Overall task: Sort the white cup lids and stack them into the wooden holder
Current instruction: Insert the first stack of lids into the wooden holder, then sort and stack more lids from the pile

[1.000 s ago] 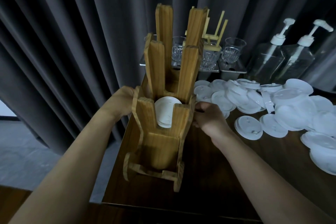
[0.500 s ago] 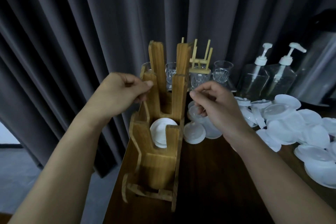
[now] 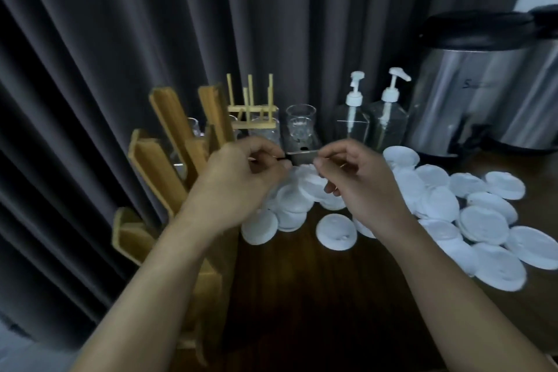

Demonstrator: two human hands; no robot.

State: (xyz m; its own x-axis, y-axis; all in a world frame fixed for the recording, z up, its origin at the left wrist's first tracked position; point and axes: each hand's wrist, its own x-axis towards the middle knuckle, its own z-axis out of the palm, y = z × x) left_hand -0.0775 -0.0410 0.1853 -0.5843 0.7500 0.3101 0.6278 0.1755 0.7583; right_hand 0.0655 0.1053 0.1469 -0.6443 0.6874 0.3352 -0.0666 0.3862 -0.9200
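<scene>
Both my hands hover over scattered white round plastic cup lids on dark wooden table, set for next pick. Left hand, right hand: fingers curled, pinch unclear from blur. Slotted light-wood holder sits left, in reach.

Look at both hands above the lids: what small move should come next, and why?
Probably lower the right hand onto the nearest white lids and pick one up. Both hands hover curled, the left hand too, apparently holding no lid, while lids lie loose on the table beside the wooden holder.
</scene>
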